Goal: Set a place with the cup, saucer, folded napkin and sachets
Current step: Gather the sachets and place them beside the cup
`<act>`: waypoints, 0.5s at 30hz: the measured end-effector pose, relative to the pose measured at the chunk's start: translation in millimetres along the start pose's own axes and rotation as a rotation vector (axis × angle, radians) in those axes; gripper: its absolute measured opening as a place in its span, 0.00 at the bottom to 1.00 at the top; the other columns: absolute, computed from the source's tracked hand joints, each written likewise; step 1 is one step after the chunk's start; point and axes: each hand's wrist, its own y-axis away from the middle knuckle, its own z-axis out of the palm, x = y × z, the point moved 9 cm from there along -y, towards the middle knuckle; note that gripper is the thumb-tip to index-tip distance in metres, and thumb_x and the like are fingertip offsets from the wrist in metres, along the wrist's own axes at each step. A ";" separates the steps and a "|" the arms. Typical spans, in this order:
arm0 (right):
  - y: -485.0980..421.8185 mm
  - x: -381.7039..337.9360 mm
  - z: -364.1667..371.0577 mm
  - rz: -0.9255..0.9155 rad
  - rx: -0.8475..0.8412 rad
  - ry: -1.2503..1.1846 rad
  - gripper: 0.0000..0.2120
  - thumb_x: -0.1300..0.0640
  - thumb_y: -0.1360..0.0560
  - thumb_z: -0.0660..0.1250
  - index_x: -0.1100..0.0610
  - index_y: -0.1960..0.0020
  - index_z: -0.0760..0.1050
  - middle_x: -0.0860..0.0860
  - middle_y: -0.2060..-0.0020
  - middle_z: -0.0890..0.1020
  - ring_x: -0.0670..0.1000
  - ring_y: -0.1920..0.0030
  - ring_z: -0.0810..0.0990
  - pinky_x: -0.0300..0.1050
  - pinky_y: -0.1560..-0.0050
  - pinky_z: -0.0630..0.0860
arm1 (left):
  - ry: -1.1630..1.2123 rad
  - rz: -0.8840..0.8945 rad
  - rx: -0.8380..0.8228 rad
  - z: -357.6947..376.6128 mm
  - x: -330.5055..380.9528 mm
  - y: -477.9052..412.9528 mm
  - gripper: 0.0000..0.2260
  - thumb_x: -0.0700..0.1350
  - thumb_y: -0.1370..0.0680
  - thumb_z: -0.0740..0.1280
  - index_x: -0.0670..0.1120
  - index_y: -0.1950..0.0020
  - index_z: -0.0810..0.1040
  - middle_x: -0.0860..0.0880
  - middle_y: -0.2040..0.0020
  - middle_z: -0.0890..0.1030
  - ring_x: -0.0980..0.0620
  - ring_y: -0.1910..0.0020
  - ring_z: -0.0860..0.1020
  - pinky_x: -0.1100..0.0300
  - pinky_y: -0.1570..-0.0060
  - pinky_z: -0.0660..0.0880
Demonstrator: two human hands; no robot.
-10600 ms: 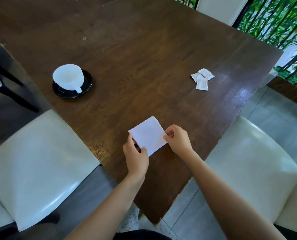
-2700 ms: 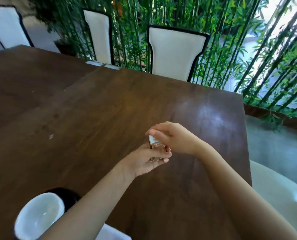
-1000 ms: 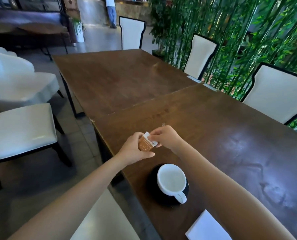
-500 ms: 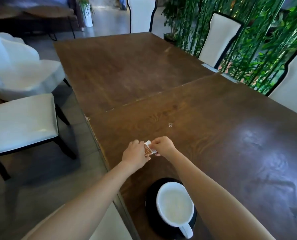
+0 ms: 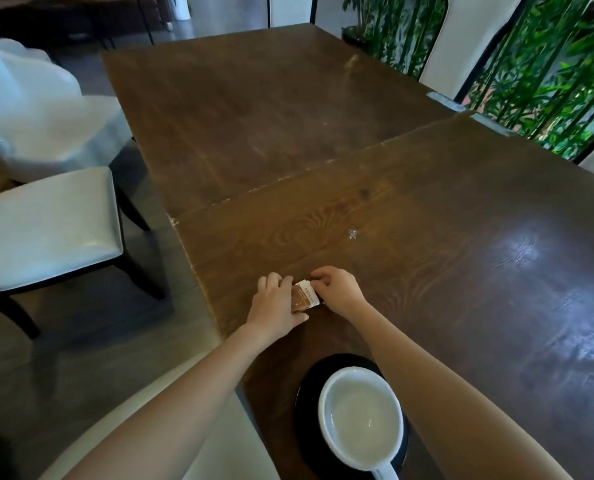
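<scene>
The brown and white sachets lie low on the dark wooden table, pinched from both sides. My left hand grips their left side and my right hand holds their right end. Nearer to me an empty white cup stands on a black saucer, its handle pointing toward me. My right forearm partly hides the saucer's right side. The folded napkin is out of view.
A white cushioned chair stands left of the table, another white seat is right below me. A seam splits the tabletop into two leaves. White-backed chairs and bamboo plants line the far right side.
Both hands have lowered the sachets from above the cup down to the tabletop beyond the saucer. The view has tilted down, so the cup sits closer in the frame.
</scene>
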 end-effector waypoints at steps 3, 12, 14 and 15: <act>1.8 3.9 -0.8 -0.022 -0.003 0.005 0.16 0.56 0.23 0.61 0.57 0.36 0.73 0.55 0.43 0.80 0.54 0.46 0.79 0.46 0.47 0.77 | 0.032 -0.002 -0.005 0.0 -5.8 2.9 0.37 0.53 0.30 0.72 0.44 0.27 0.59 0.45 0.34 0.66 0.45 0.33 0.62 0.52 0.36 0.66; 9.3 -11.8 19.3 -0.215 -0.156 0.234 0.26 0.57 0.28 0.68 0.59 0.32 0.67 0.55 0.42 0.72 0.54 0.45 0.76 0.45 0.44 0.73 | 0.073 0.014 0.092 -4.9 -7.5 9.0 0.30 0.47 0.28 0.72 0.43 0.29 0.65 0.46 0.37 0.70 0.48 0.36 0.66 0.55 0.36 0.67; 9.1 -13.5 22.1 -0.223 -0.156 0.234 0.27 0.57 0.27 0.68 0.59 0.31 0.66 0.56 0.40 0.71 0.54 0.45 0.75 0.45 0.43 0.73 | 0.074 0.009 0.093 -5.4 -9.3 10.1 0.30 0.47 0.28 0.72 0.42 0.29 0.65 0.46 0.37 0.70 0.48 0.36 0.66 0.55 0.36 0.67; 9.0 -13.5 23.3 -0.222 -0.158 0.230 0.27 0.58 0.27 0.68 0.58 0.30 0.65 0.56 0.40 0.70 0.54 0.45 0.76 0.44 0.43 0.73 | 0.073 0.005 0.092 -5.5 -10.6 10.9 0.30 0.47 0.28 0.72 0.42 0.29 0.65 0.46 0.37 0.70 0.48 0.36 0.66 0.55 0.36 0.67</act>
